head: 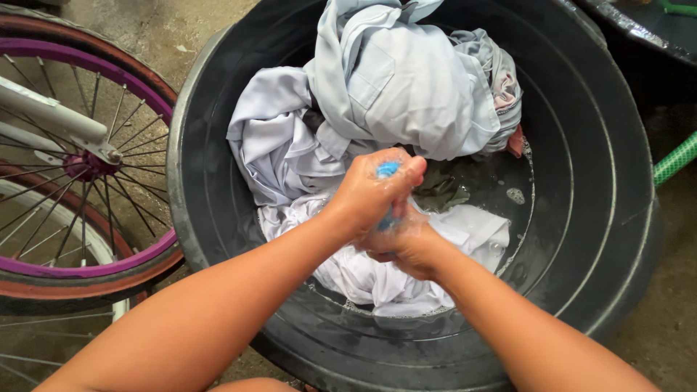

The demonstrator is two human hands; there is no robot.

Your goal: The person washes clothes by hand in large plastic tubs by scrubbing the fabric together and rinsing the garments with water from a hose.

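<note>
We are in the middle of scrubbing, as we judge it. Our left hand [367,192] is curled into a fist around a small bright blue object [388,171], perhaps a brush or soap; only a bit of it shows between the fingers, so we cannot tell which. Our right hand [406,243] sits directly under the left, pressed against it and bunching a fold of the wet white cloth garment [406,276] that trails away below and to the right of both hands. The two hands are clenched together, wet and soapy.

All this happens over the large round black plastic tub [602,218], with shallow sudsy water [512,192] just beyond the hands. Farther beyond them lies a heap of pale grey-blue shirts [406,87]. Well off to the left of our left arm stands a bicycle wheel with a purple rim [80,268], and far to the right a green hose [675,160] lies on the concrete floor [668,319].

The next move, in our judgement, calls for shifting the grip to a fresh stretch of the white garment while keeping the blue object firmly held.
</note>
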